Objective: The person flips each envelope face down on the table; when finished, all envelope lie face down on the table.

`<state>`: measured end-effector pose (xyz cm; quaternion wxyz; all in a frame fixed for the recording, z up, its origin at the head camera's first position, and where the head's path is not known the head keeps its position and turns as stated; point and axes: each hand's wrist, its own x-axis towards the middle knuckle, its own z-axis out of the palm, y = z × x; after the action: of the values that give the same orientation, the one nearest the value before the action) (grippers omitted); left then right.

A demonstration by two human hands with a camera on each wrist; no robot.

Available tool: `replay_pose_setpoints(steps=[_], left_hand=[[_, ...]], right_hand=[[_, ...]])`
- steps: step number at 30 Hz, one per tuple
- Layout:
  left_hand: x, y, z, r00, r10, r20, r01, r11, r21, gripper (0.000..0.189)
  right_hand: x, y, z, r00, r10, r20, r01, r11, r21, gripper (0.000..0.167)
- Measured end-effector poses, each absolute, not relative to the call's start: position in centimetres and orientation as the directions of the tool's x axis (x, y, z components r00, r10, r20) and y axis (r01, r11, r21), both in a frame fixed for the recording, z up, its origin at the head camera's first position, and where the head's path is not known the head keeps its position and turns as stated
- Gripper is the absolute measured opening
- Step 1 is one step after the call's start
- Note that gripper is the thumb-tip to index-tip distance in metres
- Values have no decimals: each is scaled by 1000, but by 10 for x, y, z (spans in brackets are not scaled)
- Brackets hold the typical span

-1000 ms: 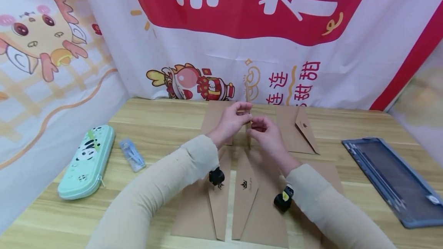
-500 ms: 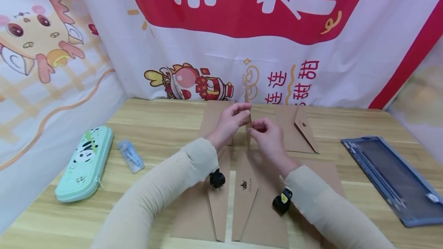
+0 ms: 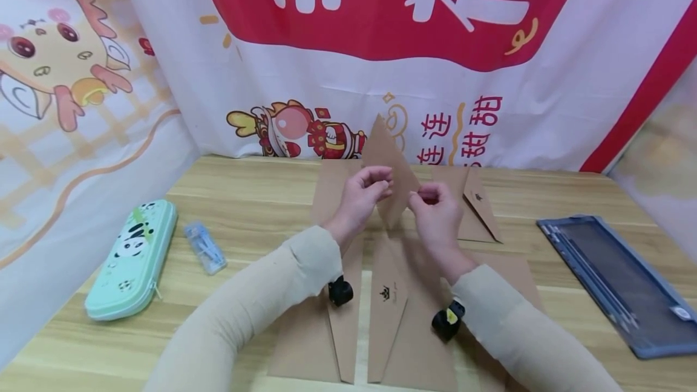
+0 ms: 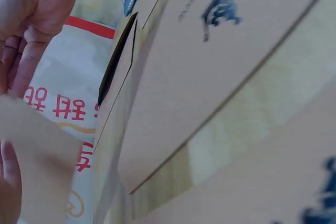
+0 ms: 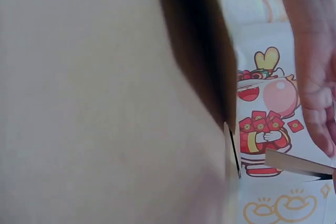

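A brown paper envelope [image 3: 400, 177] is held upright above the table in the head view, its pointed end up and its broad face showing. My left hand [image 3: 359, 198] pinches it with thumb and fingers on the left side. At the right edge, my right hand [image 3: 440, 216] pinches a corner between thumb and fingertips. The left wrist view shows this envelope [image 4: 47, 169] with a left fingertip against its face and the right hand [image 4: 39, 11] at its upper corner. Below the hands lie more envelopes, including one with a crown print on its flap [image 3: 388, 313].
A mint panda pencil case [image 3: 130, 262] and a small clear-blue packet [image 3: 205, 248] lie left. A dark blue mesh pouch [image 3: 621, 283] is at the right. Another envelope [image 3: 481, 204] lies at the back right. A printed cloth [image 3: 337, 65] hangs behind the wooden table [image 3: 261, 189].
The held envelope has turned from edge-on to showing its broad face. My right hand has moved right and slightly down, widening the gap between the hands.
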<state>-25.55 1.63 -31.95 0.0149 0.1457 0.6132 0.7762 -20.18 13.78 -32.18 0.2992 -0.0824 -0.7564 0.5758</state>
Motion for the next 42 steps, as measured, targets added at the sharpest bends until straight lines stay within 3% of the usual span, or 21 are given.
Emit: replay_pose_setpoints(steps=[4,8,14,28,31,34,37,42], left_hand=[[-253,12,-326,-973,77,220,204,-173,964,32],[-249,7,-329,-979,40,199,193,-123,974,37],[-247,4,-333,-991,46,127,119,-149,982,42],[-242,6,-338,-992,118,50,23,-215,976,38],[-243,4,-337,-992,114,50,29,-184,982,38],[-244,1,-337,-993,101,56,41,-145,989,37],[-246,-3,-336,-993,105,59,46,-117,992,35],[-249,-8,-336,-981,192,0,-8,-45,999,38]], right_hand=[[-201,139,-319,-820,500,279,-208,193,-959,13],[-202,140,-319,-836,513,196,-231,-6,-973,15],[-223,150,-342,-851,504,148,-353,-339,-872,25],[-209,141,-323,-853,521,18,-295,-453,-841,26],[-211,147,-322,-883,469,-28,-199,-427,-882,28],[-211,159,-318,-939,336,-76,-43,-334,-942,47],[-211,175,-311,-981,150,-125,101,-157,-982,69],[-216,198,-306,-975,-69,-213,197,187,-962,77]])
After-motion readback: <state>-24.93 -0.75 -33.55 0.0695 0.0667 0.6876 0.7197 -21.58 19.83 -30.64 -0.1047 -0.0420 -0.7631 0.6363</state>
